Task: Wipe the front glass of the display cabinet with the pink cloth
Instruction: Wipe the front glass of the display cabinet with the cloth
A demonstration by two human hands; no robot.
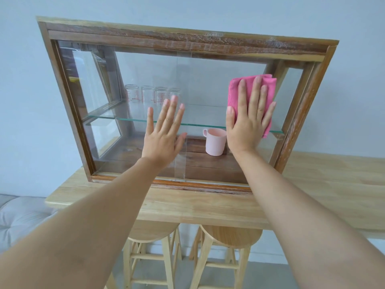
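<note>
Your right hand [248, 119] presses the pink cloth [253, 97] flat-fingered on the front glass [145, 76], right side. Your left hand [164, 132] lies flat mid-glass, holding nothing. Behind the glass: 4 glasses [153, 97] on the shelf [100, 118], 1 pink mug [215, 141] below. 2 stools [193, 257] under the table [208, 205].

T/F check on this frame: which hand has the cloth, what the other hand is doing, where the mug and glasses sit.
1. The right hand presses the cloth flat on the glass. True.
2. The left hand grips the cabinet frame. False: its straight fingers lie open at the glass.
3. The mug stands on the glass shelf. False: it stands on the cabinet floor below.
4. The glasses stand on the shelf. True.
</note>
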